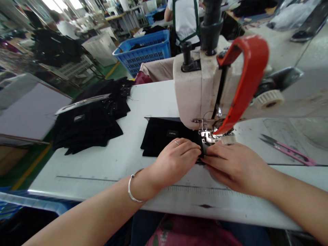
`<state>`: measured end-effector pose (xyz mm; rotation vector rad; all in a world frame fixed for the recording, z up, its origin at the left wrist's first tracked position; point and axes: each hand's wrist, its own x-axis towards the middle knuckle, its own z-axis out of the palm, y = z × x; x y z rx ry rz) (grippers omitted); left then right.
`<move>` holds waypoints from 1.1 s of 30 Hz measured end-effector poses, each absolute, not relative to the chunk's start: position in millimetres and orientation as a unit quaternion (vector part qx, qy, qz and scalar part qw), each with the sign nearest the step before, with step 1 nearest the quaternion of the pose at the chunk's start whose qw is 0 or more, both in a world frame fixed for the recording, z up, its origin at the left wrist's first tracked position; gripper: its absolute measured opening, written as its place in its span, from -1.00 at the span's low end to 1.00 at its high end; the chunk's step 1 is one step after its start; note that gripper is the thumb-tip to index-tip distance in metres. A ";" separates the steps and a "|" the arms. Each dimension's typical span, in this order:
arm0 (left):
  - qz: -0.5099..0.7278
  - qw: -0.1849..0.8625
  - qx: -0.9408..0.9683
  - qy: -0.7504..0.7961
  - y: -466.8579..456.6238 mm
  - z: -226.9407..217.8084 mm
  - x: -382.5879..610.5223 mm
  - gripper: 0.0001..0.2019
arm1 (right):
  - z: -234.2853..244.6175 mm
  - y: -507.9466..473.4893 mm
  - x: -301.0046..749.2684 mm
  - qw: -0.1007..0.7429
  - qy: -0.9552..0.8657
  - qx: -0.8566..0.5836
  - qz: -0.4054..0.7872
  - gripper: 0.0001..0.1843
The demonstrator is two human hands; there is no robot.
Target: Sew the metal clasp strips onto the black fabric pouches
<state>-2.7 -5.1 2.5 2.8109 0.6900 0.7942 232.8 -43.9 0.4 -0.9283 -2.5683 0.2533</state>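
Note:
A black fabric piece (156,141) with a small label (172,133) lies flat on the sewing table, its right edge at the presser foot (208,136) of the sewing machine (189,92). My left hand (176,159), with a ring and a bangle, presses its closed fingers on the fabric's near right corner. Just right of it, my right hand (234,165) has its fingers together at the same edge, close in front of the presser foot. The fingertips of both hands nearly meet, and the fabric between them is partly hidden.
A stack of black fabric pieces (87,126) sits at the table's left. Pink-handled thread snips (288,150) lie right of my right hand. A red guard (252,68) curves over the needle area. Behind stand a blue basket (143,51) and a seated person (186,22).

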 end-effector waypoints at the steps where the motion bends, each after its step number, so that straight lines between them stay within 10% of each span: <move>1: 0.270 0.070 0.935 0.221 -5.6 2.7 -2.7 -0.86 | 0.7 -43.5 233.2 0.197 -0.919 -0.331 0.085 -0.73; 33: 0.287 0.119 0.931 0.192 3.2 1.9 -5.1 -0.86 | 5.0 -33.4 244.5 0.203 -0.935 -0.284 0.060 -0.75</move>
